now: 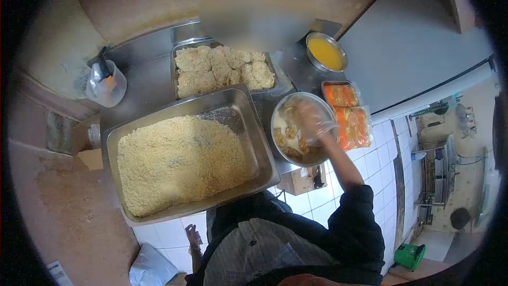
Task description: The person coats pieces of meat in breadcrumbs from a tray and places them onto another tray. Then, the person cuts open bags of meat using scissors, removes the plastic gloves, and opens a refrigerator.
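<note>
The right hand (311,118) is inside a round metal bowl (318,157), reaching in over its near right side; it is blurred, so I cannot tell whether its fingers are together or apart, or clamped on anything. The bowl holds an off-white coating and brownish, wet-looking pieces (292,136), most visible at its left and lower parts. The left hand (193,237) is down below the near edge of the large pan, well apart from the bowl, its fingers loosely bent and apart. That deep rectangular metal pan (257,151) sits just left of the bowl, slightly angled, with pale yellowish crumbs (180,161) heaped over most of its base and bare metal showing at its right end. Behind it, a shallower metal tray (173,74) is filled with crumb-coated pieces (211,69) lying close together. Beyond the bowl to the right, a smaller metal bowl (344,63) contains smooth yellow-orange liquid (325,53). Nearer, just beside the round bowl, clear plastic packs (353,127) with orange and pale contents lie partly in a small tray (323,86). At the far left of the metal worktop (142,86), a translucent plastic container (108,96) stands upright, holding a black-handled item (101,57) and something orange.
</note>
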